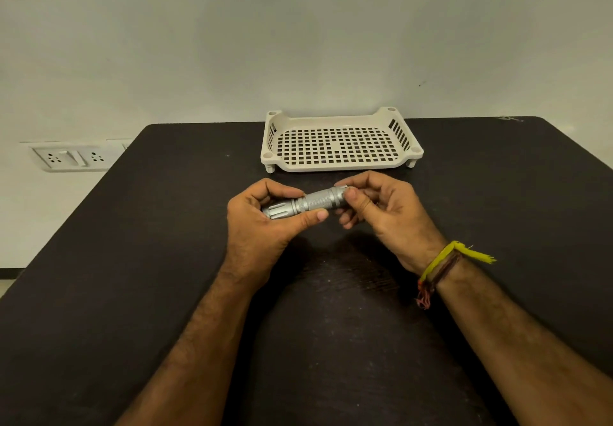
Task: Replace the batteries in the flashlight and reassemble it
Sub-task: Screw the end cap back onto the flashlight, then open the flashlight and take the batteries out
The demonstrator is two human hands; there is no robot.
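The left hand [262, 223] hides part of the torch [308, 202] head; the right hand [381, 210] covers its tail end. The torch is held above the bench [132, 259], its long axis running 8 to 2 o'clock, head toward 8. Left fingers wrap the head; right fingers pinch the tail. A tray [338, 163] sits at 12.
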